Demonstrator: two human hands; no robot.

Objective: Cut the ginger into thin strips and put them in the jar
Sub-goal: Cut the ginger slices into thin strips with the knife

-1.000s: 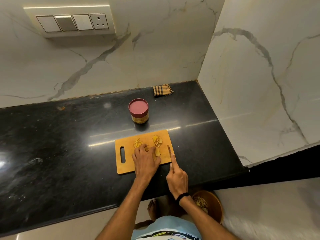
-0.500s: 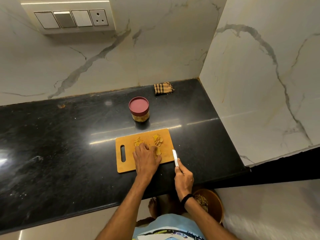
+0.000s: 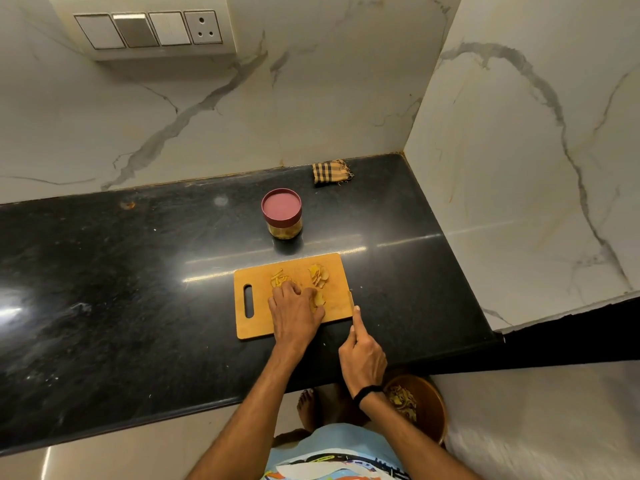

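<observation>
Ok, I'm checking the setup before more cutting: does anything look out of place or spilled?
Nothing spilled. The jar has its lid on, so strips can't go in yet. A bowl of scraps sits on the floor near a foot.

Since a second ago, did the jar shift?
No. The jar stands in the same spot just behind the far edge of the cutting board, lid on.

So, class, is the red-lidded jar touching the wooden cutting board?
Apart. The head view shows the jar standing behind the cutting board, with a strip of black counter visible between the jar's base and the board's far edge.
</observation>
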